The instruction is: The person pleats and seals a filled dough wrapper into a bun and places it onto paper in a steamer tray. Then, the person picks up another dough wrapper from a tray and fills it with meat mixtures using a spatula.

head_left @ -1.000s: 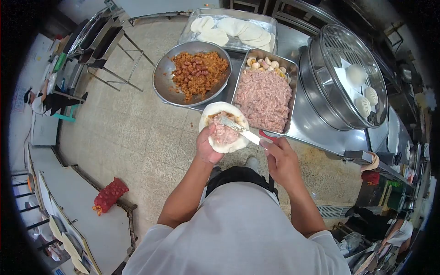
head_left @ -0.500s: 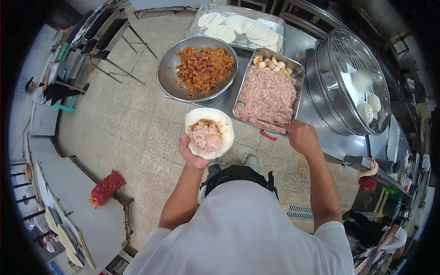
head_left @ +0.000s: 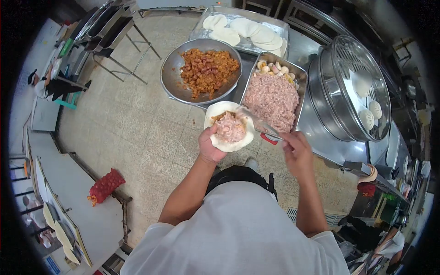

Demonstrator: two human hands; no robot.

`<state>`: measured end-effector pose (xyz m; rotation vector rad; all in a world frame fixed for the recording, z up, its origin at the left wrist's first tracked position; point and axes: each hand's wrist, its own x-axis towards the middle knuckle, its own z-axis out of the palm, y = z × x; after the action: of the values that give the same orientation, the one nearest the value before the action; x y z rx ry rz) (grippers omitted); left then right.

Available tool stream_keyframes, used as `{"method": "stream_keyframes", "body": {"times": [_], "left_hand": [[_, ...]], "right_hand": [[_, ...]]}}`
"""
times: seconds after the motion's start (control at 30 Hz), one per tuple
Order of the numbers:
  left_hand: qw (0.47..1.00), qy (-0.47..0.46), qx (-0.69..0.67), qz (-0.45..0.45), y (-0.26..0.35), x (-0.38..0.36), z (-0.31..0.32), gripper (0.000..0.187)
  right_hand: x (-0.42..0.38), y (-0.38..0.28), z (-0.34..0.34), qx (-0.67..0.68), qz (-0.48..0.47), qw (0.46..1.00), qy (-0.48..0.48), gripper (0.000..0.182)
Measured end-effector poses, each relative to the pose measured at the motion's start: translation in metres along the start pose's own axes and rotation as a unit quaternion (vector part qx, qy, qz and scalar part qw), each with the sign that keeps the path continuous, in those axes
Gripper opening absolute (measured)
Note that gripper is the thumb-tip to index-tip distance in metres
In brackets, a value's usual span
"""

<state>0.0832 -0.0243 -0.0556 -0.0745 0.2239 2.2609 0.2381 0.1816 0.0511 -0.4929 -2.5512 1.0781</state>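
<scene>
My left hand (head_left: 212, 145) is closed on the edge of a round dough wrapper (head_left: 246, 136), holding it from below. On the wrapper sits a mound of pink minced meat (head_left: 230, 128), with some orange-brown filling showing at its upper side. A metal spatula (head_left: 263, 123) with a flat blade is gripped in my right hand (head_left: 295, 149). Its tip reaches the upper right of the wrapper, beside the meat. Just beyond my right hand is a rectangular metal pan of minced meat (head_left: 270, 101), with egg yolk-like pieces (head_left: 276, 68) at its far end.
A metal bowl (head_left: 168, 82) of orange-brown filling stands left of the pan. Behind it, a tray (head_left: 201, 33) holds several flat dough rounds (head_left: 262, 34). Stacked steamers (head_left: 323, 98) with pleated buns (head_left: 366, 119) stand right. A red net sack (head_left: 107, 187) lies at left; a person (head_left: 43, 87) is far left.
My left hand has moved right and slightly up with the filled wrapper. My right hand has brought the spatula left from the meat pan to the wrapper.
</scene>
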Motion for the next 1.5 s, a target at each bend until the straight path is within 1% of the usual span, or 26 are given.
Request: {"method": "stream_keyframes", "body": {"times": [0.07,0.1,0.17,0.2,0.27,0.37,0.4,0.47,0.5,0.57,0.63,0.7,0.77,0.83,0.93,1.0,1.07,1.1,1.13,1.17,1.2,1.23,1.27,1.33,1.4,1.5], "left_hand": [[1.000,0.011,0.002,-0.014,-0.001,0.007,-0.003,0.065],[0.999,0.024,0.006,-0.023,0.000,0.009,-0.003,0.064],[0.999,0.017,0.013,-0.042,0.005,0.012,-0.003,0.063],[0.998,0.013,0.018,-0.058,0.008,0.013,-0.003,0.063],[0.998,0.012,0.027,-0.062,0.010,0.011,-0.003,0.065],[0.998,-0.010,0.017,-0.062,0.015,0.007,0.007,0.068],[0.998,-0.026,0.000,-0.059,0.018,0.006,0.010,0.068],[0.995,-0.041,0.032,-0.082,0.028,0.007,0.011,0.068],[0.991,-0.054,0.064,-0.105,0.032,0.006,0.010,0.069],[0.989,-0.051,0.081,-0.112,0.040,0.005,0.004,0.067],[0.987,-0.047,0.101,-0.119,0.048,0.003,0.002,0.065],[0.989,0.001,0.065,-0.130,0.056,-0.002,0.008,0.063],[0.988,-0.016,0.011,-0.154,0.063,-0.001,0.018,0.062],[0.983,-0.025,-0.052,-0.175,0.064,-0.005,0.017,0.062],[0.986,-0.016,-0.010,-0.165,0.070,0.000,0.015,0.064],[0.993,-0.050,0.015,-0.110,0.074,-0.003,0.016,0.066],[0.996,-0.034,-0.005,-0.078,0.080,-0.006,0.029,0.069],[0.994,-0.038,-0.030,-0.094,0.088,-0.006,0.033,0.071],[0.991,-0.044,-0.054,-0.110,0.099,-0.004,0.033,0.073],[0.970,-0.115,-0.096,-0.194,0.113,0.003,0.022,0.074],[0.970,-0.113,-0.097,-0.193,0.125,0.003,0.020,0.074],[0.982,-0.056,0.052,-0.176,0.135,0.003,0.021,0.077],[0.968,0.000,0.199,-0.153,0.139,0.007,0.024,0.079],[0.979,-0.022,0.162,-0.119,0.129,0.005,0.042,0.085],[0.994,-0.056,0.065,-0.070,0.124,0.007,0.046,0.089],[0.994,-0.021,0.094,-0.041,0.105,0.022,0.027,0.088]], "right_hand": [[-0.006,-0.005,0.019,0.005,-0.074,0.997,0.022,0.027],[-0.007,-0.007,0.022,0.003,-0.073,0.997,0.026,0.027],[-0.009,-0.011,0.024,-0.002,-0.054,0.998,-0.028,0.025],[-0.006,-0.016,0.018,-0.005,-0.052,0.998,-0.023,0.025],[0.000,-0.034,-0.007,-0.098,-0.028,0.993,-0.061,0.026],[0.002,-0.044,-0.030,-0.099,-0.029,0.993,-0.059,0.023],[0.004,-0.047,-0.026,-0.102,-0.031,0.993,-0.056,0.023],[0.004,-0.048,-0.009,-0.013,-0.017,1.000,-0.004,0.024],[0.003,-0.047,0.002,-0.016,-0.016,1.000,-0.003,0.024],[0.006,-0.044,0.022,-0.024,-0.053,0.996,-0.066,0.028],[0.010,-0.059,0.018,-0.069,-0.065,0.994,-0.049,0.029],[0.008,-0.076,0.012,-0.114,-0.071,0.991,-0.030,0.030],[0.005,-0.087,0.011,-0.086,-0.062,0.994,-0.017,0.030],[0.003,-0.075,0.031,-0.120,-0.071,0.990,-0.033,0.030],[0.005,-0.069,0.040,-0.148,-0.080,0.985,-0.037,0.029],[0.013,-0.067,0.033,-0.142,-0.077,0.986,-0.037,0.028],[0.023,-0.072,0.004,-0.138,-0.071,0.988,0.016,0.027],[0.027,-0.071,-0.008,-0.144,-0.032,0.988,0.038,0.024],[0.033,-0.063,-0.015,-0.142,-0.032,0.989,0.041,0.024],[0.039,-0.053,-0.023,-0.161,0.021,0.985,0.062,0.023],[0.044,-0.045,-0.030,-0.179,0.076,0.978,0.079,0.022],[0.049,-0.032,-0.033,-0.179,0.075,0.978,0.076,0.022],[0.056,-0.014,-0.032,-0.227,0.096,0.967,0.071,0.021],[0.073,0.011,-0.028,-0.270,0.115,0.954,0.061,0.021],[0.093,0.028,-0.021,-0.295,0.087,0.951,0.038,0.022],[0.130,0.052,-0.008,-0.313,0.097,0.945,0.019,0.024]]}}
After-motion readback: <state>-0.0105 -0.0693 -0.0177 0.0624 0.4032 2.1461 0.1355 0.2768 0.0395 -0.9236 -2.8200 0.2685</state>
